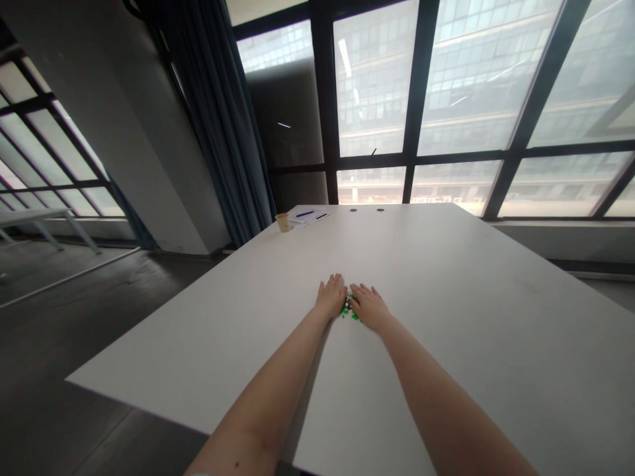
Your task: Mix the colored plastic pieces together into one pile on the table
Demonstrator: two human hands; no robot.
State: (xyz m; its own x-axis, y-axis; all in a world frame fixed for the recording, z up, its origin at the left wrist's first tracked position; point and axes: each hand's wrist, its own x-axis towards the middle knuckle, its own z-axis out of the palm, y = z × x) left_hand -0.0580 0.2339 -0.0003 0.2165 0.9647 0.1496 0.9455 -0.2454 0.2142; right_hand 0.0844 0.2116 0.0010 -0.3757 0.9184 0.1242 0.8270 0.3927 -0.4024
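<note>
On the white table, small colourful pieces are flanked closely by the left hand and the right hand, both laid palm down with fingers outstretched. Well beyond, a tan cup is placed beside papers.

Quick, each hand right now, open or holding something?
Left hand: open, palm down beside small colored pieces; underside hidden.
Right hand: open, palm down at the pieces' other side; underside hidden.
</note>
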